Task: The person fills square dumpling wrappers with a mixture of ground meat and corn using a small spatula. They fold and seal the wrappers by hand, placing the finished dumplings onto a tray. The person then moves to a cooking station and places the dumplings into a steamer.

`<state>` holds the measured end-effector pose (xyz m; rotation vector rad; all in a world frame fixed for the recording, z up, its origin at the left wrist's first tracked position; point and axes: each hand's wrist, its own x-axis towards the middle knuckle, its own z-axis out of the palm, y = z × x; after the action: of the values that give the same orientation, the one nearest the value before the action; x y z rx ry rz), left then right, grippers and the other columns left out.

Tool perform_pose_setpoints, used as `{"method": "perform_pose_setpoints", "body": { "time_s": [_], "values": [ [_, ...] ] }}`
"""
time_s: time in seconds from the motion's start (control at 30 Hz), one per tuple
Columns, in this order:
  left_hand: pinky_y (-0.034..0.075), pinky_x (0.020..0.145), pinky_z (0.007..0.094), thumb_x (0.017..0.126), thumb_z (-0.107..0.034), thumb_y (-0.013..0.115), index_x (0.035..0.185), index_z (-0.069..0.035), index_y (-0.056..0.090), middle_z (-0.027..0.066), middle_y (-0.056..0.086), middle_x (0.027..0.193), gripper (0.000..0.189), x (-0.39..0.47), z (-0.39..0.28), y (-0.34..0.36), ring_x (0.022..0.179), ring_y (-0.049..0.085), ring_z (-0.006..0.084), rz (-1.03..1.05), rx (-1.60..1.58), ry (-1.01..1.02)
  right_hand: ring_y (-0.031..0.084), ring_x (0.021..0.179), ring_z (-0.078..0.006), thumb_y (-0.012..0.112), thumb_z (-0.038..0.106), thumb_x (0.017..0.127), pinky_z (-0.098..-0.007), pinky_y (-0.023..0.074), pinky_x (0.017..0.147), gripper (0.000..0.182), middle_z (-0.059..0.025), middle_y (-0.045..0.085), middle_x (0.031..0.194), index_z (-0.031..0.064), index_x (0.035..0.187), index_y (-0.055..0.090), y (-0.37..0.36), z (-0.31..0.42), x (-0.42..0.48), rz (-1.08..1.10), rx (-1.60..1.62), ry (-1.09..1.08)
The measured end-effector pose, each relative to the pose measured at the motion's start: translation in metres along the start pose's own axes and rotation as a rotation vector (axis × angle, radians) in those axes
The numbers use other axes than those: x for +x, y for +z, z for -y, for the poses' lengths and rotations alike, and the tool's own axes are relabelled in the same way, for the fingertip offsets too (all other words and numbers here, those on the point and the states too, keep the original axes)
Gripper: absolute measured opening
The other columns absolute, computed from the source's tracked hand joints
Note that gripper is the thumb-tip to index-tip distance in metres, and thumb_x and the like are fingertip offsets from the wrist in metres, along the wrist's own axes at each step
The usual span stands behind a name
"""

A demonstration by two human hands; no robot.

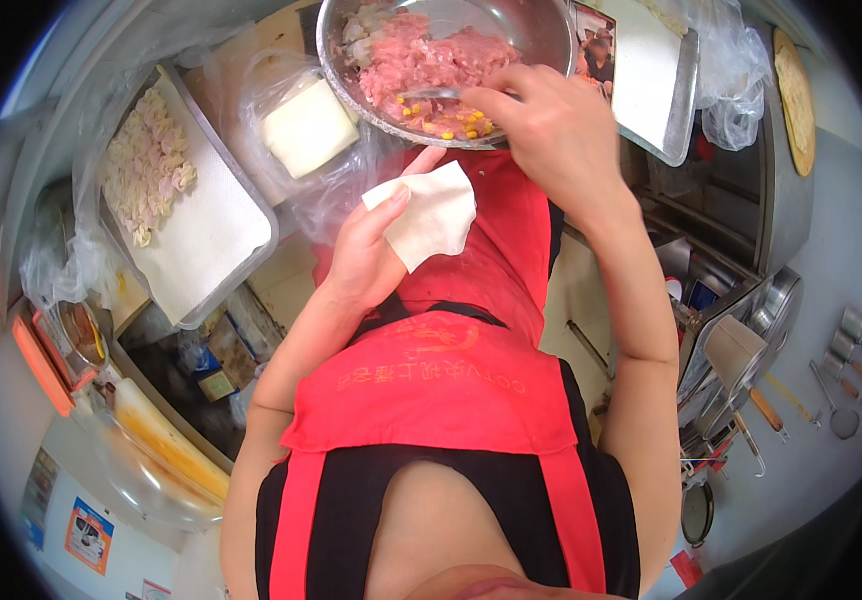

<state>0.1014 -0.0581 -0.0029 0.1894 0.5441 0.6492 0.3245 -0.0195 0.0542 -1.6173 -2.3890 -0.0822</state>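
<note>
On the palm of my left hand lies a thin square dough wrapper, with the thumb pressed on its edge. My right hand reaches over the near rim of a steel bowl, its fingers closed around a thin metal utensil whose tip touches the filling. The bowl contains pink minced meat, yellow corn kernels near the front and pale grey pieces, perhaps shrimp, at the left. Left of the bowl, a stack of square wrappers sits in clear plastic.
A lined metal tray at the left carries many folded wontons. Another lined tray stands right of the bowl, beside a plastic bag. Pans and ladles hang at the far right. A steel rack stands below.
</note>
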Motion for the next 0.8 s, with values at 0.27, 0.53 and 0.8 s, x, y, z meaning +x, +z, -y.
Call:
{"method": "perform_pose_setpoints", "body": {
  "time_s": [0.27,0.53,0.8],
  "values": [
    [0.049,0.101,0.0422,0.101,-0.031,0.054,0.153,0.004,0.029,0.0133,0.059,0.130,0.068,0.000,-0.001,-0.005,0.117,0.061,0.0278,0.007,-0.002,-0.004,0.066,0.077,-0.0208,0.063,0.010,0.076,-0.0365,0.0496,0.067,0.019,-0.0010,0.065,0.080,0.0168,0.090,0.074,-0.023,-0.013,-0.008,0.077,-0.065,-0.039],
    [0.049,0.102,0.0428,0.101,-0.028,0.053,0.148,0.006,0.035,0.0127,0.046,0.142,0.060,0.000,-0.002,-0.005,0.122,0.058,0.0283,0.013,-0.032,-0.025,0.066,0.074,-0.0222,0.064,0.004,0.073,-0.0366,0.0514,0.062,0.028,-0.0011,0.066,0.079,0.0153,0.096,0.073,-0.030,0.009,-0.032,0.085,0.004,0.088],
    [0.047,0.104,0.0439,0.103,-0.022,0.052,0.139,0.008,0.048,0.0109,0.021,0.166,0.047,0.000,-0.003,-0.005,0.132,0.051,0.0285,0.044,-0.098,-0.025,0.065,0.074,-0.0184,0.063,0.007,0.075,-0.0344,0.0503,0.062,0.026,0.0006,0.065,0.080,0.0163,0.097,0.074,-0.009,-0.003,-0.029,-0.043,-0.129,0.088]
  ]
}}
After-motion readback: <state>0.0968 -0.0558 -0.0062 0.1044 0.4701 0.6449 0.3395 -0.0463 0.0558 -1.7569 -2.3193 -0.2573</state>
